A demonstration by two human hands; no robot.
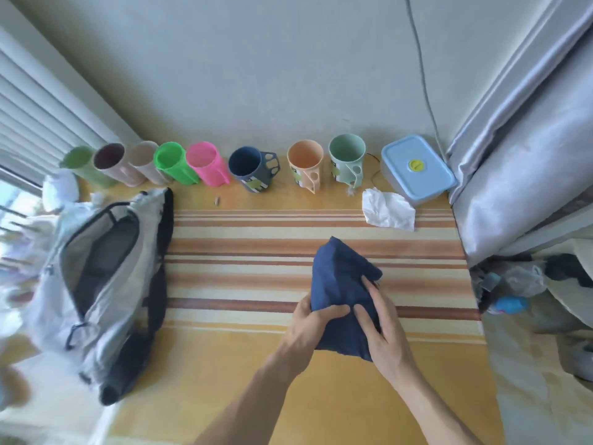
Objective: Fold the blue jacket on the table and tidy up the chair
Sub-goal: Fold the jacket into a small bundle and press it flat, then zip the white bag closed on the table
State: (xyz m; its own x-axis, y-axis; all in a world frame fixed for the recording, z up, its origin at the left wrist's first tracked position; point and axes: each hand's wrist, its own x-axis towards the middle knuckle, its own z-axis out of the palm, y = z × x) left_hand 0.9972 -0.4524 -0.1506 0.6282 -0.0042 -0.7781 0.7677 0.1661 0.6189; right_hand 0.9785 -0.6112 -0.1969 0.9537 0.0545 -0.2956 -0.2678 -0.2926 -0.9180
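Note:
The blue jacket (340, 284) is bunched into a small compact bundle over the right middle of the striped table (244, 252). My left hand (308, 329) grips its lower left edge, with the thumb over the cloth. My right hand (382, 329) clasps its right side, fingers pressed into the fabric. The bundle's pointed top end sticks up away from me. No chair is in view.
A grey and black backpack (106, 277) lies open at the left. Several coloured cups (205, 165) line the wall. A blue lidded box (417, 168) and a crumpled tissue (388, 213) sit at back right. A grey curtain (519, 155) hangs at the right.

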